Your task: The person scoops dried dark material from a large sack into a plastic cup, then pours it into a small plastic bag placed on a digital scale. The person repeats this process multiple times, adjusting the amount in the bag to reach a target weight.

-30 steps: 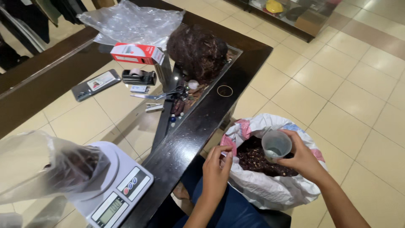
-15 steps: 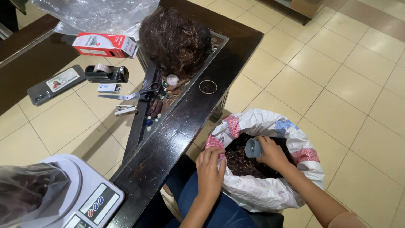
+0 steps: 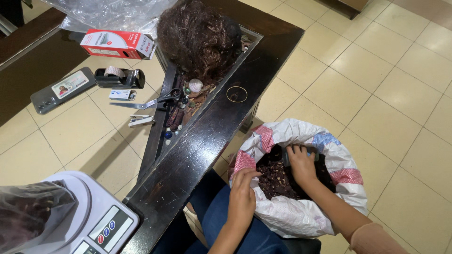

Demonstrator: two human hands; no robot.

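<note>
A white woven sack (image 3: 329, 155) with red and blue stripes stands open on the floor, filled with dark brown dried bits (image 3: 275, 176). My right hand (image 3: 301, 162) is down inside it, shut on a small grey cup (image 3: 288, 154) pushed into the contents. My left hand (image 3: 242, 190) grips the sack's near rim. On the left, a white digital scale (image 3: 101, 223) carries a clear plastic bag (image 3: 30, 211) of the same dark material.
A dark wooden counter (image 3: 212, 127) runs diagonally beside the sack. A pile of dark fibrous material (image 3: 200, 37) fills its recess. Scissors (image 3: 150, 101), a stapler (image 3: 140, 121), a tape dispenser (image 3: 120, 77), a red box (image 3: 117, 43) and a phone (image 3: 63, 89) lie beyond.
My right hand has lowered the cup from above the sack into the dark contents. My left hand has settled on the sack's rim. The view has tilted down toward the sack.
</note>
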